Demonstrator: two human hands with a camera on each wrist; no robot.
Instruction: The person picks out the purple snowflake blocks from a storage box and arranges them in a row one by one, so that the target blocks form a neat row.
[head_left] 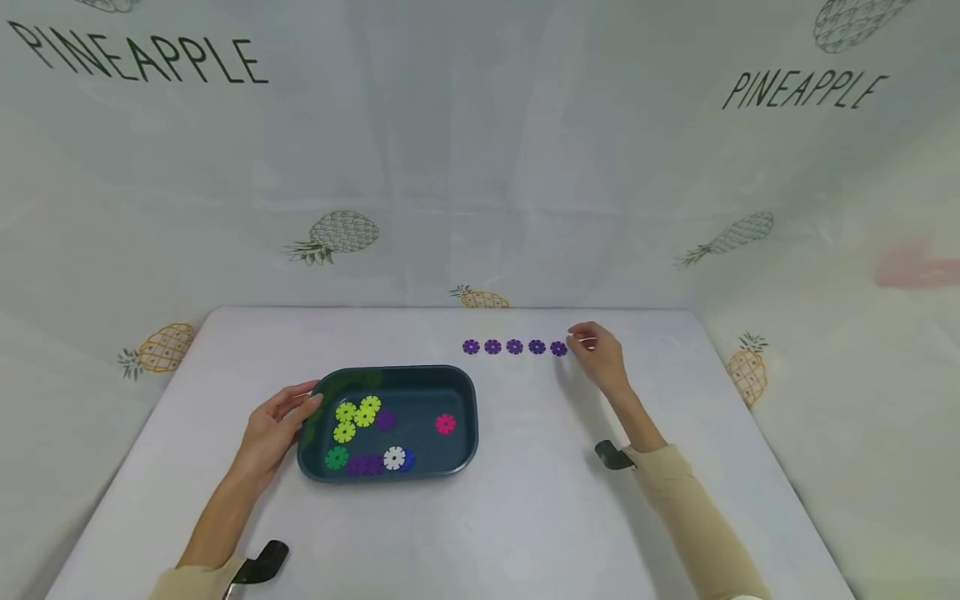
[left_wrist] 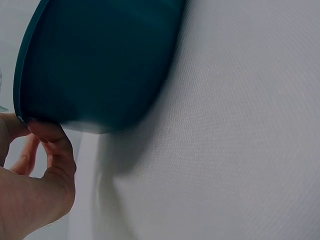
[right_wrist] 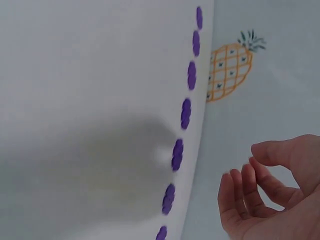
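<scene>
A dark teal tray (head_left: 420, 479) sits on the left half of the table, its left end held by my left hand (head_left: 273, 429). In the left wrist view, thumb and finger of the left hand (left_wrist: 40, 175) pinch the tray's rim (left_wrist: 18, 95). Inside lie flower-shaped discs: several yellow-green ones (head_left: 345, 432), purple ones (head_left: 365, 464), a green one (head_left: 337, 457), a white one (head_left: 394, 457), a blue one (head_left: 408, 460) and a pink one (head_left: 446, 424). My right hand (head_left: 602, 360), fingers loosely bent and holding nothing, hovers by a row of purple discs (head_left: 514, 347); it hides part of the row.
The row of purple discs (right_wrist: 186, 113) runs along the white table's (head_left: 525, 533) back edge. Behind it hangs a cloth (head_left: 480, 167) printed with pineapples and lettering. A black device (head_left: 613, 455) is worn at the right wrist, another (head_left: 262, 563) at the left.
</scene>
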